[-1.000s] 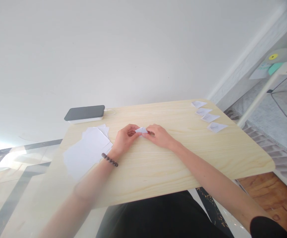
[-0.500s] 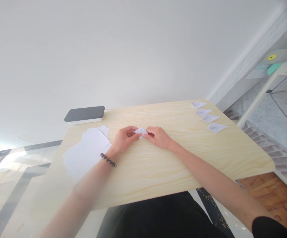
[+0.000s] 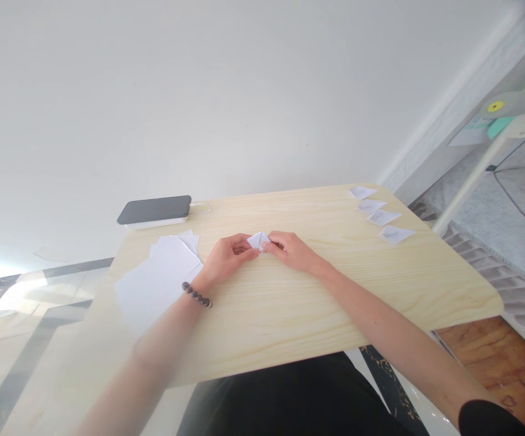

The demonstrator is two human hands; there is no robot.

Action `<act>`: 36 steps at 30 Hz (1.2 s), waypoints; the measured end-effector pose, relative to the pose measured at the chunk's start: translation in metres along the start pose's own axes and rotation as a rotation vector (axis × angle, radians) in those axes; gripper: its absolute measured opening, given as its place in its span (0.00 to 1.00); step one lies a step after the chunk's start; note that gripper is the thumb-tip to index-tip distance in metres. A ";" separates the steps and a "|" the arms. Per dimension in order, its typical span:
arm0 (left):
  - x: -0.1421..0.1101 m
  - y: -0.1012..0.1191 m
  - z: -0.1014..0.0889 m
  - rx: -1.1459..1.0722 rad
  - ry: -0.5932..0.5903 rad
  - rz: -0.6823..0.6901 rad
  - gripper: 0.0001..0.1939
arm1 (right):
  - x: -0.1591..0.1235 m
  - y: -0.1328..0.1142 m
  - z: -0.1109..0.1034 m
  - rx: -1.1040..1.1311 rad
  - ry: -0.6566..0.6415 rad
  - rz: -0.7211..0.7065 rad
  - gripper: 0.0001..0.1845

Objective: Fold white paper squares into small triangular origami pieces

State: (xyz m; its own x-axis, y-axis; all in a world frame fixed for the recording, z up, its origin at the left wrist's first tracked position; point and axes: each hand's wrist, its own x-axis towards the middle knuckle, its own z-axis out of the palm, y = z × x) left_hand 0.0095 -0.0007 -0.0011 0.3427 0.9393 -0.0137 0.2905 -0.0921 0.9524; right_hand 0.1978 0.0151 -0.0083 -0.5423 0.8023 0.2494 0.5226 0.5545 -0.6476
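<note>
A small folded white paper (image 3: 257,240) is held between both hands over the middle of the table. My left hand (image 3: 229,257) pinches its left side, the thumb along the near edge. On the other side, my right hand (image 3: 290,251) grips it between thumb and fingers. The paper shows slanting folds that meet near its centre; its lower part is partly covered by the thumbs. Left of my left hand lies a loose stack of white paper sheets (image 3: 155,280), partly behind my forearm.
Several folded paper pieces (image 3: 395,234) lie in a row at the table's right side. A dark-topped device (image 3: 155,209) with a white cable stands at the back left. The light wood table (image 3: 289,321) meets a white wall behind. A pale metal frame (image 3: 466,175) rises at right.
The folded paper has tilted a little, showing more of its face, and my thumbs have shifted slightly on it. The other things lie as before.
</note>
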 end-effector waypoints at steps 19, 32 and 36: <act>-0.003 0.005 -0.006 -0.021 0.037 -0.037 0.19 | -0.004 0.005 -0.002 0.025 -0.004 -0.115 0.14; 0.000 -0.003 -0.004 0.115 0.004 -0.025 0.16 | -0.004 0.000 0.006 -0.116 0.091 -0.143 0.13; -0.001 0.002 -0.005 0.071 -0.012 -0.037 0.16 | -0.003 0.000 0.006 -0.099 0.099 -0.150 0.13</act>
State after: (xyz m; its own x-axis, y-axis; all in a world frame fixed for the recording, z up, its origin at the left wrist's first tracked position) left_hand 0.0052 -0.0002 0.0019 0.3416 0.9384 -0.0525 0.3659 -0.0813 0.9271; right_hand 0.1957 0.0112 -0.0130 -0.5543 0.7239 0.4108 0.5051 0.6848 -0.5253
